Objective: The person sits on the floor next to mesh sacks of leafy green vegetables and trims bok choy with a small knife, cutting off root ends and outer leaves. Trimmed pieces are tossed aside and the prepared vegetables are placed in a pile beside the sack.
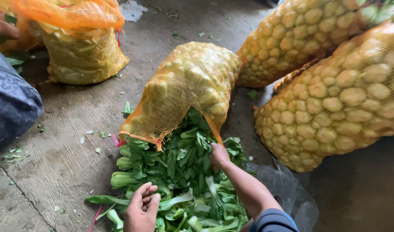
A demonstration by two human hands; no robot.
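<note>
The right hand (219, 155) is gripping leafy greens (179, 172) at the open mouth of the orange mesh sack (188, 86). The left hand (142, 208) is resting loosely open on the spilled pile's near edge.

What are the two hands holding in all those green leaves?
The right hand reaches in among the green leafy vegetables at the orange mesh sack's mouth; its grip is hidden. The left hand rests on the leaves, holding nothing.
</note>
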